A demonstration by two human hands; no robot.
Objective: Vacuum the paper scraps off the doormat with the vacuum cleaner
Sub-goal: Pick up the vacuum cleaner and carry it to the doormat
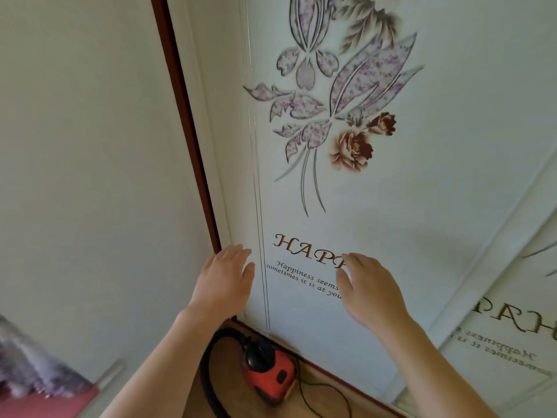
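Both hands are empty, fingers straight and loosely spread: left hand (224,276) and right hand (366,285) are raised before the door (391,191), probably just resting between steps. Can't tell whether they touch it. The vacuum (265,375) sits unheld on the floor (319,407) below, against the door, hose (211,372) looped beside it. No scraps visible. The blurred pink patch (45,405) at lower left may be the doormat; unclear.
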